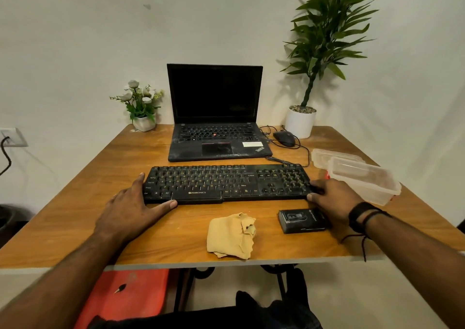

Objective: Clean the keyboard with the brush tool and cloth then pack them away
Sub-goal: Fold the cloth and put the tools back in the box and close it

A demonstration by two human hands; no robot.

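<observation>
A black keyboard point(226, 182) lies across the middle of the wooden table point(75, 215). My left hand point(133, 202) grips its left end, thumb along the front edge. At the right end, my right hand point(334, 197) holds the keyboard the same way. A crumpled yellow cloth point(230, 235) rests in front of the keyboard near the table's front edge. Right of the cloth sits a small black box point(302, 220), partly under my right wrist. I cannot see a brush tool on its own.
An open black laptop point(216, 117) stands behind the keyboard, with a wired mouse point(284, 138) to its right. A clear plastic container point(364, 182) and its lid point(324, 156) lie at the right. A flower pot point(143, 122) and a tall plant point(300, 122) stand at the back.
</observation>
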